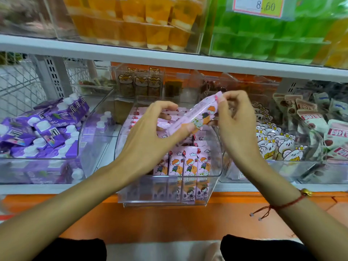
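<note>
**Pink packet held over its bin**

A pink packet (194, 114) slants across the centre of the frame, held in the air by both ends. The left hand (148, 134) pinches its lower end and covers that tip. The right hand (237, 127) pinches the upper end with curled fingertips. Its print is too blurred to read. Below it, a clear bin (150, 176) holds upright matching packets (188, 163), the back rows hidden behind the hands. Purple pouches (43, 127) lie at the left. A price tag (258, 5) is cut off at the top edge.
</note>
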Action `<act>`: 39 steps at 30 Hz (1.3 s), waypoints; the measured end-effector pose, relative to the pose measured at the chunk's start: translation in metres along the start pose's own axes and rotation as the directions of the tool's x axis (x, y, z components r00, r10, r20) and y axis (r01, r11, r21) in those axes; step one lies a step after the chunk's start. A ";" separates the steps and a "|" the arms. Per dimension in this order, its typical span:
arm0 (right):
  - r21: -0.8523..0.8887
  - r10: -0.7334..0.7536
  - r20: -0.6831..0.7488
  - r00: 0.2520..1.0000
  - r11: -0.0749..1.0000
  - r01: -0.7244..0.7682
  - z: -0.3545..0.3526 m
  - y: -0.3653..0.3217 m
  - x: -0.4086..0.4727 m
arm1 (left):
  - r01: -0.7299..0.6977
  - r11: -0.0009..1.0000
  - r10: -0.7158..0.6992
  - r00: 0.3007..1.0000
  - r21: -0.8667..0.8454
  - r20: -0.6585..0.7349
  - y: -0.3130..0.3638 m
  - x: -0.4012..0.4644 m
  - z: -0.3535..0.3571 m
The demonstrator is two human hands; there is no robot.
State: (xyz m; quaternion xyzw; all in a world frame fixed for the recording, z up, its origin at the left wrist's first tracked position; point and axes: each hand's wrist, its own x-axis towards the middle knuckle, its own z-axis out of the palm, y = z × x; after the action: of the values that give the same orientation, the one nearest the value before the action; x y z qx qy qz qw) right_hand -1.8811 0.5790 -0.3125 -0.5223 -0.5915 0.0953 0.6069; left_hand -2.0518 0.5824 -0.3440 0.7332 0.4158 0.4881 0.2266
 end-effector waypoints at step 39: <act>0.302 0.055 0.371 0.927 0.937 -0.176 0.007 -0.001 -0.015 | 0.012 0.987 -0.013 1.000 -0.159 -0.005 -0.005 -0.003 0.008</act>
State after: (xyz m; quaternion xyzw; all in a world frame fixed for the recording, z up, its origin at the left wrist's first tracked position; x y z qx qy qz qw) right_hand -1.8915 0.5714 -0.3227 -0.4217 -0.6351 0.3219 0.5614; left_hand -2.0474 0.5835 -0.3524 0.7087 0.3806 0.5205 0.2863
